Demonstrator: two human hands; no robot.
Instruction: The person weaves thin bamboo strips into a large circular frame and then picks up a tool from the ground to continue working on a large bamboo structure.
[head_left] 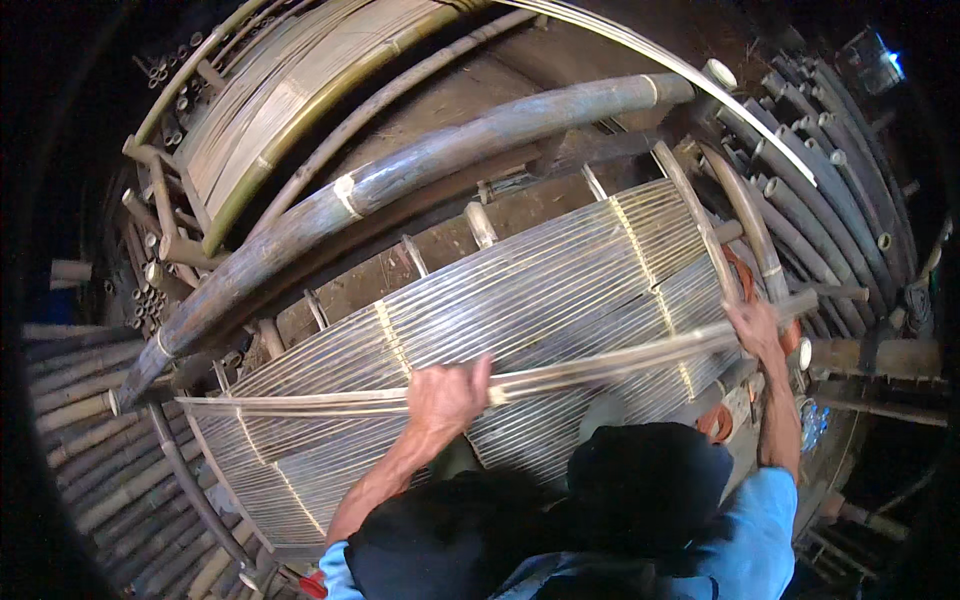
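Observation:
A long bundle of thin split bamboo strips [610,362] runs across in front of me, over a slatted bamboo panel [510,300]. Around the bundle, left of its middle, my left hand [445,400] is closed with the thumb up. Farther right, my right hand [755,328] is closed on the same bundle near its right end, beside the panel's right side rail [695,220]. Narrow parallel slats make up the panel, crossed by several pale bands of binding [392,338]. My torso and dark-clothed legs hide part of its near edge.
Beyond the panel lies a thick dark bamboo pole [450,148]. A second slatted panel [280,100] is at the upper left. Stacked bamboo poles fill the left [110,430] and the right [830,190]. Orange-red strapping [715,424] lies near my right arm.

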